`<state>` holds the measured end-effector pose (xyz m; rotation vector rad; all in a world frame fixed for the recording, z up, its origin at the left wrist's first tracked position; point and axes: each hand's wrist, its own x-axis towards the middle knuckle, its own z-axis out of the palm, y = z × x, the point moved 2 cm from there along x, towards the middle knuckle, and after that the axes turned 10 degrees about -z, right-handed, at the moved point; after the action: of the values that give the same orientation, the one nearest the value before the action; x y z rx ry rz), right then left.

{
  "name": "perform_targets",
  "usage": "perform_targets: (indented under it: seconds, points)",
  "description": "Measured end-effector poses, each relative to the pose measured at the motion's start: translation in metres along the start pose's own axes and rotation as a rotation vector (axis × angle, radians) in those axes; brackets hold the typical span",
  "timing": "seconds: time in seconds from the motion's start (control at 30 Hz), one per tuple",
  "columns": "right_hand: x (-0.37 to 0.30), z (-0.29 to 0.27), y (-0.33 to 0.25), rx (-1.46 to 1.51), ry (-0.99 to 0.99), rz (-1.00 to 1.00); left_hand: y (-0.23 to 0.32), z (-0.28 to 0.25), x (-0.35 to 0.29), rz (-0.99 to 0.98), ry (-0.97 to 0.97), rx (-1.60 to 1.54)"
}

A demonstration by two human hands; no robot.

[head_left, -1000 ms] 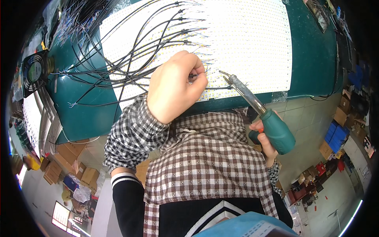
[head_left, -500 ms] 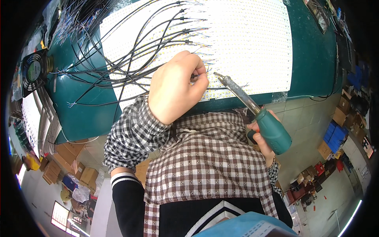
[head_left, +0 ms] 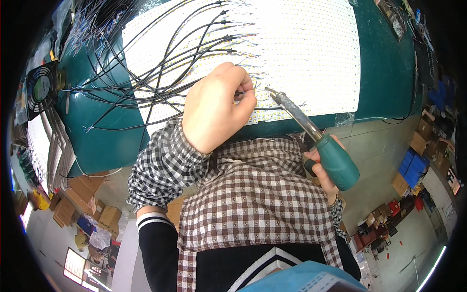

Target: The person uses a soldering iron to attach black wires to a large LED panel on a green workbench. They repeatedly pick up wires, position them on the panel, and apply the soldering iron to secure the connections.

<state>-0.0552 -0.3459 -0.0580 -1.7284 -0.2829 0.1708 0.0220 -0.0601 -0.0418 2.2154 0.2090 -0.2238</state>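
Over the near edge of a white LED board (head_left: 311, 63), my left hand (head_left: 219, 104) is closed in a pinch on a black cable (head_left: 238, 94); thin coloured wire ends show just past its fingertips. My right hand (head_left: 325, 173) is wrapped round a soldering iron with a green handle (head_left: 336, 163). The iron's metal tip points up and left, a little right of the pinched wires, over the board. Several more black cables (head_left: 194, 56) lie across the board's left half, their thin wire ends in a column down its middle.
The board rests on a green tabletop (head_left: 107, 151). A black fan (head_left: 41, 90) stands at the left edge, above stacked white boards (head_left: 44, 146). Bundled loose wires (head_left: 102, 24) lie at the far left. Cardboard boxes (head_left: 92, 202) sit on the floor below the table.
The soldering iron's tip has shifted very slightly to the right and up. My left hand keeps its pinch in nearly the same place.
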Motion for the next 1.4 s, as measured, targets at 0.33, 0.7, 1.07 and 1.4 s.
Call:
perform_targets:
  seconds: [0.33, 0.7, 1.07, 1.4]
  points:
    - [-0.009, 0.007, 0.001, 0.125, 0.092, 0.054, -0.003, -0.011, -0.002, 0.046, 0.001, 0.09]
    - [0.025, -0.01, -0.03, 0.206, 0.256, 0.085, 0.011, 0.011, -0.003, -0.048, -0.142, -0.244]
    - [0.01, 0.005, -0.019, 0.294, 0.271, 0.153, -0.004, 0.001, 0.0, 0.065, -0.026, -0.149]
    - [0.012, 0.001, -0.014, 0.208, 0.181, -0.014, -0.004, 0.002, -0.003, -0.084, -0.114, -0.282]
